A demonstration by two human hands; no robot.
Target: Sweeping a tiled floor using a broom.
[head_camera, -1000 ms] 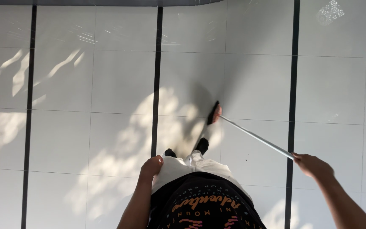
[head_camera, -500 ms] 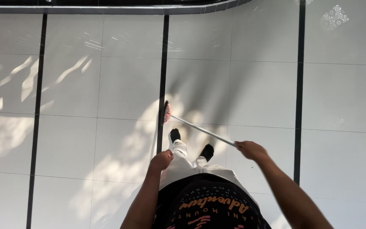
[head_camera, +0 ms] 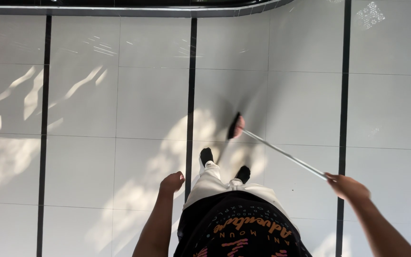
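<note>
While curled round a thin broom handle (head_camera: 288, 156), right hand (head_camera: 350, 186) sits lower right; left hand (head_camera: 172, 182) fisted, empty. Broom head (head_camera: 236, 126) has swung right since half a second ago.

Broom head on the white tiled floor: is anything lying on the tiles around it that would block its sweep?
Nothing visible does. The dark-bristled broom head rests on bare white floor tiles, just ahead of the person's black shoes. The right hand grips the thin metal handle; the left hand hangs free, fisted.
</note>
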